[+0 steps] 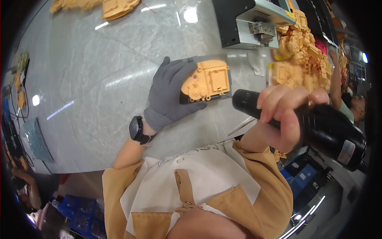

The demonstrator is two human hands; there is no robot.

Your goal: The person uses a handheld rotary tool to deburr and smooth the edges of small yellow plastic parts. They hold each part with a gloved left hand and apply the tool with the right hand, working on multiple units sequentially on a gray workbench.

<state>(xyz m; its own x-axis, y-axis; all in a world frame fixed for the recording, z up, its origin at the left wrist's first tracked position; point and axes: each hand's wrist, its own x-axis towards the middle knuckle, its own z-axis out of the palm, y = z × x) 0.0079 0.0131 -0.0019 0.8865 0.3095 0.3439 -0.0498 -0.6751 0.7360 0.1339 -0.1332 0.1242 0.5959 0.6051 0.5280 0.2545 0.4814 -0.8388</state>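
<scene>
Orange plastic housing (207, 83) sits mid-table on the grey worktop (99, 79), pinned under the gloved left hand (171, 95) that grips its left side, while the bare right hand (284, 115) clenches a black electric screwdriver (306, 121) just right of it, orange parts (302, 55) heaped beyond.

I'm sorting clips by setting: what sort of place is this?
Likely a factory assembly bench: a pile of orange plastic parts, a black electric screwdriver in the right hand, and a benchtop machine.
</scene>
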